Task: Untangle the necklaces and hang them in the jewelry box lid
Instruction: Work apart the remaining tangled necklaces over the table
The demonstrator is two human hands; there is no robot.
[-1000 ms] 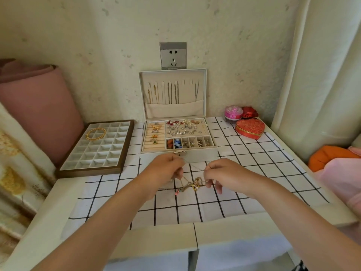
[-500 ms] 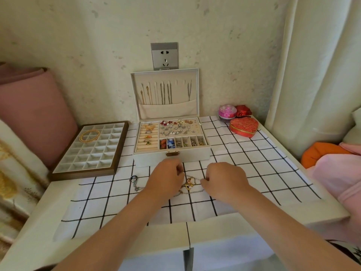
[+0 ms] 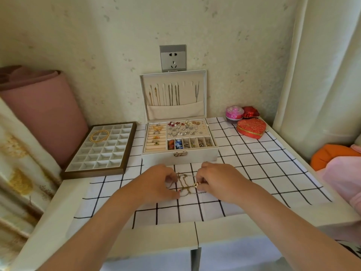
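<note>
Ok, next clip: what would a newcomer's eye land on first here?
The left hand and right hand meet over the checked cloth at the table's near middle, pinching a tangle of gold necklaces. Right behind them stands the open jewelry box, with chains hanging in its upright lid. A red heart-shaped tin sits at the back right.

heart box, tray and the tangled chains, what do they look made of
Heart box: looks covered in red patterned fabric, perhaps brocade, with a shiny gold band where the lid meets. Tray: dark brown frame, likely wood or wood-look, matte; pale compartments look velvety, fabric-lined. Chains: thin metal, gold-toned and glinting; real gold or plating cannot be told.
</note>
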